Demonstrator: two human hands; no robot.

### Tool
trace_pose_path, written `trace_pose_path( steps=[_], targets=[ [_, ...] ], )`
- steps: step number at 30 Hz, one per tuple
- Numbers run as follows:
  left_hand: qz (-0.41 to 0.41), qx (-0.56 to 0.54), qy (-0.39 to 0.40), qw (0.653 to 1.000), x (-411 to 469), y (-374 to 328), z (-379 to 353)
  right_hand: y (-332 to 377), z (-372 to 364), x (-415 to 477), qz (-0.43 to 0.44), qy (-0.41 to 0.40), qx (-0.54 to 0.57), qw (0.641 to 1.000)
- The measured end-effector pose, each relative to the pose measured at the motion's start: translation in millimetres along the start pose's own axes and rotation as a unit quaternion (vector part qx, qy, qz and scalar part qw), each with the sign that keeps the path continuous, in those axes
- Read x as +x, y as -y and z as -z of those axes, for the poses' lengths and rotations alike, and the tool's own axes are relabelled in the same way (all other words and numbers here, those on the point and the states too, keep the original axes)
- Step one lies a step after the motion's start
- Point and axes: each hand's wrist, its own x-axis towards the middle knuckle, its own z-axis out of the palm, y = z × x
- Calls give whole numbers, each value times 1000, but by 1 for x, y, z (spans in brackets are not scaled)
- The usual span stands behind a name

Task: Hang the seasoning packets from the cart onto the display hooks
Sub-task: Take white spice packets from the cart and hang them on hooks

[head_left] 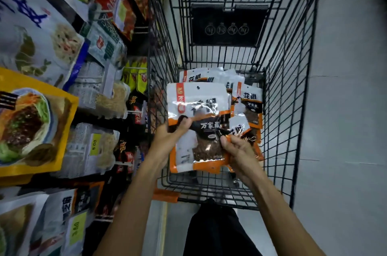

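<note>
Both hands are closed on one seasoning packet (199,107). Its left edge is gripped by the left hand (169,137), with the thumb laid across the front, and its right edge is pinched by the right hand (238,151) between thumb and fingertips. The packet, white above and orange-trimmed below with a clear window of brown contents, is held over the near part of the wire cart (279,130), top edge pointing away. Beyond it, other packets (250,102) of the same kind are heaped in the cart, overlapping one another. A black placard (228,25) is fixed higher on the far wall. To the left, shelved noodle bags (31,121) and small yellow packets (136,77) are seen, blurred.
</note>
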Motion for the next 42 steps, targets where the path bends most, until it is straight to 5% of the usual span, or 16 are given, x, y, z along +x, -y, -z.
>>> trace_pose_path(
  steps=[3, 8, 13, 19, 26, 34, 42],
  targets=[
    [47, -67, 7, 997, 13, 17, 1, -7, 6, 14, -21, -9, -46, 999],
    [113, -17, -51, 992, 42, 41, -2, -26, 42, 54, -15, -32, -183, 982],
    [113, 8, -91, 989, 66, 56, -7, -51, 102, 107, -23, -258, -415, 872],
    [135, 9, -89, 987, 78, 70, -8, -81, 129, 131, -146, -300, -506, 796],
    [130, 23, -78, 988, 82, 75, -1, -84, 118, 133, -141, -340, -593, 716],
    [105, 4, -78, 991, 69, 56, 5, -58, 107, 112, -105, -261, -424, 861],
    [37, -33, -95, 994, 21, 12, 7, -8, 76, 63, 16, -217, -316, 923]
  ],
)
